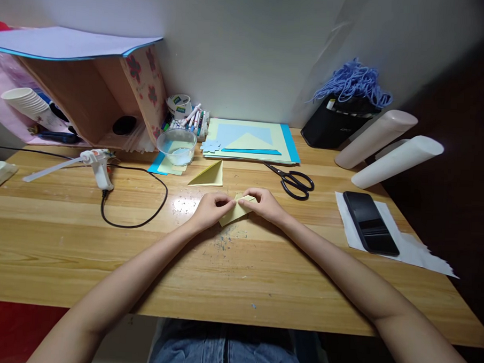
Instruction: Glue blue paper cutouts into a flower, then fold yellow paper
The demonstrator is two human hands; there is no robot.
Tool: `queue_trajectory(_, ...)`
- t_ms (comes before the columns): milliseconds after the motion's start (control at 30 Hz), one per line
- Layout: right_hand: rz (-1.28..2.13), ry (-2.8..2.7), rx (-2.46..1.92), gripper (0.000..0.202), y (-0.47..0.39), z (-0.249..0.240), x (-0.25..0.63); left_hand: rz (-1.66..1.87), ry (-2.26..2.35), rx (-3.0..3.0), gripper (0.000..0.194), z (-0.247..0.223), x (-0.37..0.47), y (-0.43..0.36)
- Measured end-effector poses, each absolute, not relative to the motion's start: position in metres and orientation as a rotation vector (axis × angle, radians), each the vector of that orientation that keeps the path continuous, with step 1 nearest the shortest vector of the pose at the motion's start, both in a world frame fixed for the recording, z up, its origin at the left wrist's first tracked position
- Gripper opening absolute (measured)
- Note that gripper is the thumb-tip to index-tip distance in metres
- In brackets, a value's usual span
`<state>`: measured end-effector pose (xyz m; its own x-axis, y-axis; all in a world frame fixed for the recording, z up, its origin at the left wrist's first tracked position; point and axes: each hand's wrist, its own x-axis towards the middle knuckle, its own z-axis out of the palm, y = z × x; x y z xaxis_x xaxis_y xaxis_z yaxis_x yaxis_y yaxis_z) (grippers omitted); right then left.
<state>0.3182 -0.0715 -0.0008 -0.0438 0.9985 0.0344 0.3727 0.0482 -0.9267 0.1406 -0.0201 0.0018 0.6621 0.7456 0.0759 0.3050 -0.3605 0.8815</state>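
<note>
A small piece of folded pale yellow paper [233, 215] is held just above or on the wooden table, near the middle of the view. My left hand [212, 209] pinches its left side between thumb and fingers. On the other side my right hand [264, 204] grips the paper's upper right part, thumb on top. The two thumbs nearly meet over the paper. Behind my left hand lies a folded yellow triangle [210, 176], partly opened. Small dark scraps are scattered on the table around the held paper.
Black scissors [296, 184] lie behind my right hand. A white glue gun [100, 170] with a looping black cord is at left. Coloured sheets [289, 143], a clear bowl [176, 146] and markers [194, 120] stand at the back. A phone [370, 223] rests on tissue at right.
</note>
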Motion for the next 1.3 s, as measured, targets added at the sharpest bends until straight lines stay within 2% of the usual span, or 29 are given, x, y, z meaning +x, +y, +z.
queue_trajectory(100,1.007,-1.451,-1.443,0.022,-0.0718,-0.0013,0.3170,0.600,0.846,1.912,0.033,0.0030,0.1402,-0.0188)
queue_trajectory(267,1.103,-1.142,-1.431,0.024,-0.0723,-0.0026,0.3153,0.687,0.825,1.729,0.021,0.0028,0.1393,-0.0141)
queue_trajectory(400,1.162,-1.070,-1.393,0.025,-0.0723,-0.0018,0.3144,0.687,0.758,1.640,0.021,-0.0010,0.1388,-0.0121)
queue_trajectory(500,1.146,-1.111,-1.400,0.023,-0.0722,-0.0005,0.3141,0.686,0.762,1.638,0.023,-0.0034,0.1397,-0.0136)
queue_trajectory(700,0.902,-1.441,-1.397,0.020,-0.0721,0.0023,0.3153,0.719,0.832,1.751,0.024,-0.0042,0.1404,-0.0173)
queue_trajectory(1133,1.172,-1.367,-1.403,0.030,-0.0715,0.0011,0.3154,0.708,0.877,1.922,0.030,-0.0016,0.1402,-0.0182)
queue_trajectory(1300,1.167,-1.357,-1.405,0.028,-0.0709,0.0002,0.3150,0.712,0.842,1.938,0.029,0.0007,0.1401,-0.0189)
